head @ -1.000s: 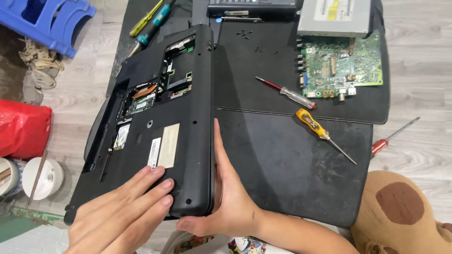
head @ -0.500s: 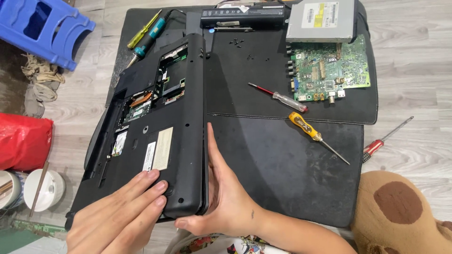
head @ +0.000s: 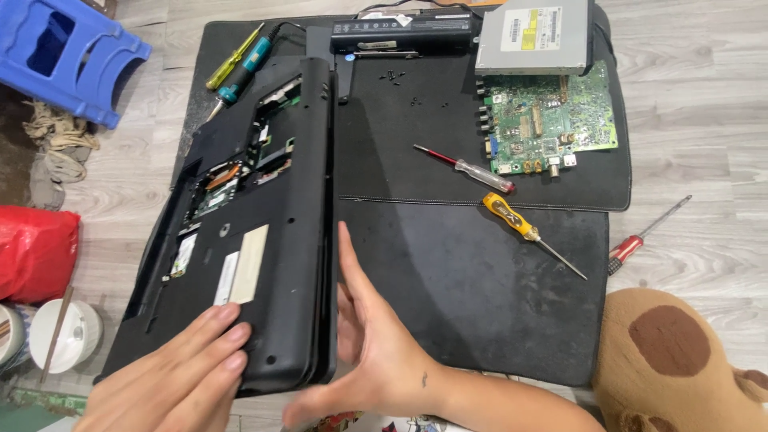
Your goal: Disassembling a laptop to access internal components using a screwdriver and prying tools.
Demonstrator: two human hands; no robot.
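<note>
A black laptop (head: pixel 280 200) lies bottom side up on a black mat (head: pixel 480 304), its base open with boards and a copper part showing. My left hand (head: pixel 172 380) lies flat on its near left corner, fingers spread over the casing. My right hand (head: pixel 372 344) stands edge-on against the laptop's right side near the front corner, fingers pointing away from me and thumb curled under the corner.
On the mats lie a yellow-handled screwdriver (head: pixel 520 228), a red-handled one (head: pixel 472 170), a green circuit board (head: pixel 552 128), a silver drive (head: pixel 536 36), a black battery (head: pixel 404 32) and small screws (head: pixel 400 80). A blue stool (head: pixel 64 56) and a red bag (head: pixel 36 252) are on the left. A brown plush toy (head: pixel 672 360) sits at the near right.
The view has tilted so more of the far mat, battery and drive shows. Both hands stay at the laptop's near corners, the right fingers slightly farther from the edge.
</note>
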